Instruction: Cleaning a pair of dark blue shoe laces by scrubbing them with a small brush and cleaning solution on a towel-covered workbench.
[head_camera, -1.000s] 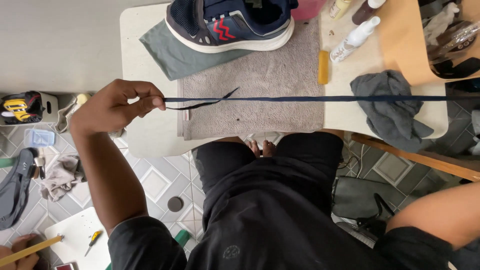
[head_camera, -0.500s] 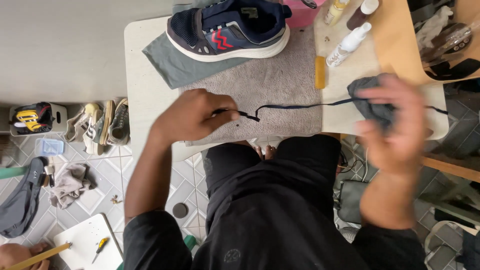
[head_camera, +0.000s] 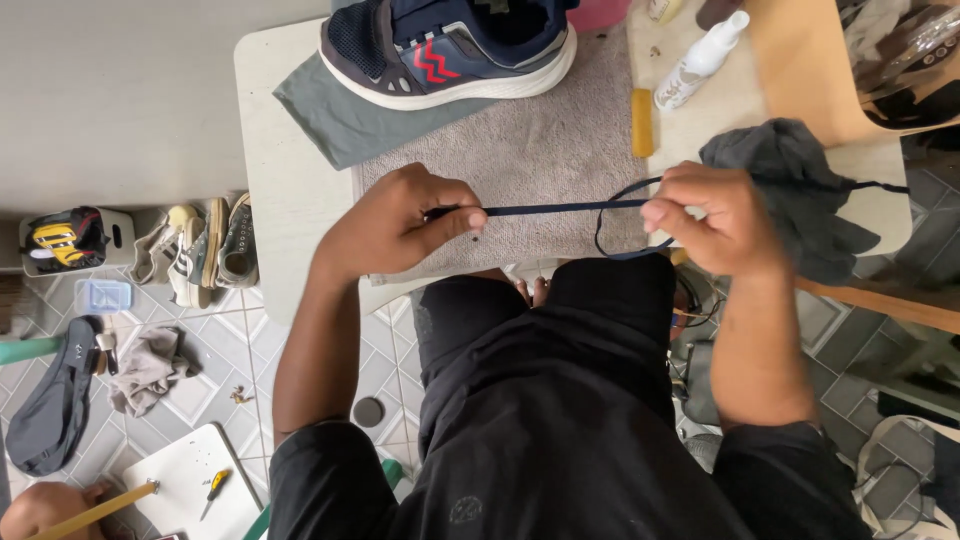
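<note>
Pale counter (head_camera: 285, 150) over a tiled floor, with a grey towel (head_camera: 540, 140) spread across it, is where the work sits. The left hand (head_camera: 395, 225) has its grip closed on one end of a dark blue shoelace (head_camera: 550, 208), thumb and forefinger pinched together over the towel's near edge. The right hand (head_camera: 715, 215) is likewise clamped on the lace further along, fingers curled, so the stretch between the two hands runs taut and level above the towel. Below the right hand a slack loop hangs, and the rest of the lace trails right across a crumpled dark cloth (head_camera: 800, 190) lying just beside that hand.

Further out, a navy sneaker (head_camera: 450, 50) with a white sole stands at the far edge of the towel, a yellow bar (head_camera: 641, 122) and a white spray bottle (head_camera: 700, 60) to its right. The lace is out of the sneaker and well apart from it. Whether the eyelets are empty is hard to tell from this angle, though no lace shows there.

Half a second ago the right hand was wrapped around the dark cloth with the lace running through it; now it has let the cloth lie and grips the bare lace closer in. The left hand has barely shifted.
</note>
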